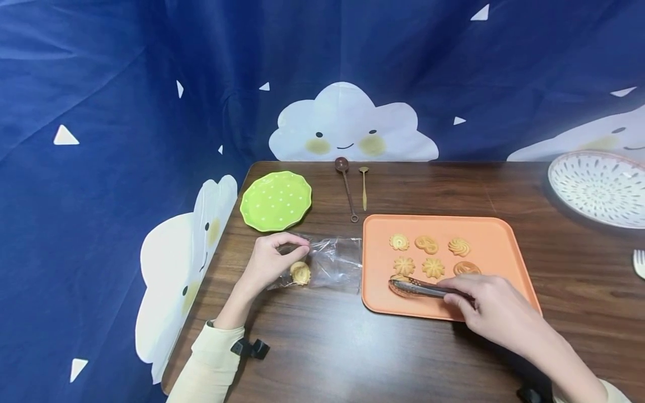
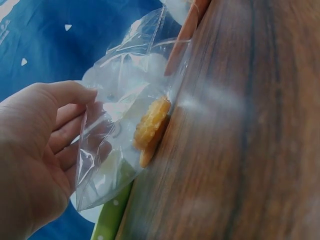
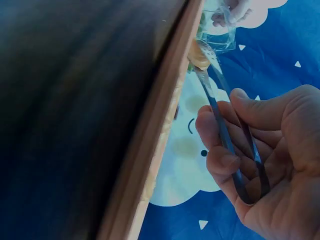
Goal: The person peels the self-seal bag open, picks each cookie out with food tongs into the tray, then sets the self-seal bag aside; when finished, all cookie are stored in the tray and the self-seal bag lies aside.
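Observation:
My left hand [image 1: 272, 258] pinches the edge of a clear plastic bag [image 1: 335, 266] between thumb and fingers. Inside the bag lie golden cookies [image 2: 152, 122], at least one of them ring-shaped. Metal tongs [image 1: 425, 289] are gripped in my right hand [image 1: 499, 307], low over the near left part of the orange tray [image 1: 484, 226]. Between the tong tips is a cookie [image 3: 198, 56], mostly covered by the tongs in the head view. Two rows of cookies in varied shapes lie just beyond it, among them a pretzel-shaped cookie [image 1: 426, 244] and a star-shaped cookie [image 1: 433, 267].
Left of the tray at the back sits a green dotted plate [image 1: 276, 201]. A brown ladle-like spoon [image 1: 347, 187] and a small gold spoon [image 1: 364, 190] lie beside it. At far right are a patterned white plate [image 1: 602, 190] and a partly visible fork [image 1: 639, 263].

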Action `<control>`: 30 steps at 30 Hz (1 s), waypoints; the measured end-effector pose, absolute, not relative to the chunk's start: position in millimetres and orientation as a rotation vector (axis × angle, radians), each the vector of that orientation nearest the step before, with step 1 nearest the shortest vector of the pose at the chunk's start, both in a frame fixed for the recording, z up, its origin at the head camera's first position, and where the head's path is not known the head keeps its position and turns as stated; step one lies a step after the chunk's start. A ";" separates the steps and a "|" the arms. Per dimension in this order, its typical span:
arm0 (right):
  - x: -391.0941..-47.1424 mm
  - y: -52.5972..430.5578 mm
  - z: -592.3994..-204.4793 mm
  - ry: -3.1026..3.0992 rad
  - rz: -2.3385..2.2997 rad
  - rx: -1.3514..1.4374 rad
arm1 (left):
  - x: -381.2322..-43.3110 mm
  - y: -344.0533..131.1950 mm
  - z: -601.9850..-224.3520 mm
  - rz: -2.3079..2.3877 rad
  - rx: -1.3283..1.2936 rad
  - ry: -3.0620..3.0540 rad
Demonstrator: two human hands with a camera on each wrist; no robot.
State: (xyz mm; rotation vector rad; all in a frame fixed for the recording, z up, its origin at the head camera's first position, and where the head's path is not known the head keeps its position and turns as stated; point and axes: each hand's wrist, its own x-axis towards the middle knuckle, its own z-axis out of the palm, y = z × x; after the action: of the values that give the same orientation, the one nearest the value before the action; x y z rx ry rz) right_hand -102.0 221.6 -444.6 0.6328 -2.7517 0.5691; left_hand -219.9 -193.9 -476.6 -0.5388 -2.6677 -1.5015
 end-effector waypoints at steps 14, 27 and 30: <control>-93.4 229.1 -446.9 -2.711 0.490 0.627 | -221.9 -193.7 -481.5 -1.564 -0.503 -2.651; -120.1 207.8 -426.1 -2.634 0.524 0.715 | -221.5 -194.9 -476.2 -1.565 -0.562 -2.642; -137.3 188.8 -428.2 -2.701 0.526 0.771 | -221.0 -196.3 -476.9 -1.557 -0.555 -2.650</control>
State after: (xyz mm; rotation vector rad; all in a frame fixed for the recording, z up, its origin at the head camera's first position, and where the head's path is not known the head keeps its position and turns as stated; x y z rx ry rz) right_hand -137.3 188.8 -428.2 0.7713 -2.7010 0.5260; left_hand -221.0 -196.3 -476.9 -0.5546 -2.6496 -1.5571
